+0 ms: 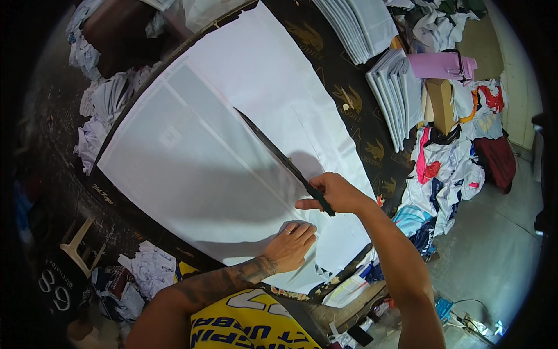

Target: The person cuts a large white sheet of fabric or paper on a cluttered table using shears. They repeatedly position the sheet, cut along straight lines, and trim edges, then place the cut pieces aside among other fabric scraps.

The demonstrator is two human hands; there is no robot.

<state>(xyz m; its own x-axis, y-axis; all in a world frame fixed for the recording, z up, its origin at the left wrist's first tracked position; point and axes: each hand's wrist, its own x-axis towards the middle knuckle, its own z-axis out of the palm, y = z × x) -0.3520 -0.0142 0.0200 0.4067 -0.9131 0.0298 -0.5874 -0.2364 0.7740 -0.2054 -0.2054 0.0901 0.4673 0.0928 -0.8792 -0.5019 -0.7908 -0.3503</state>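
Note:
My right hand (340, 193) is closed around the near end of a long, narrow dark strip (274, 150). The held end looks dark green and thicker, and the strip tapers to a point at the far end. It lies along the right side of a pale grey panel with faint straight bands (192, 157). Beneath and beyond that panel spreads a larger white sheet (273, 70); I cannot tell whether they are cloth or paper. My left hand (290, 247), with a ring on one finger, rests flat on the near end of the panel, fingers stretched out.
Folded white stacks (395, 96) stand along the dark table's (349, 107) far right side. Beyond them are a pink container (439, 66), a cardboard box (442, 104) and heaped garments (444, 174). White scraps (154, 262) and a plastic chair (77, 250) are at lower left.

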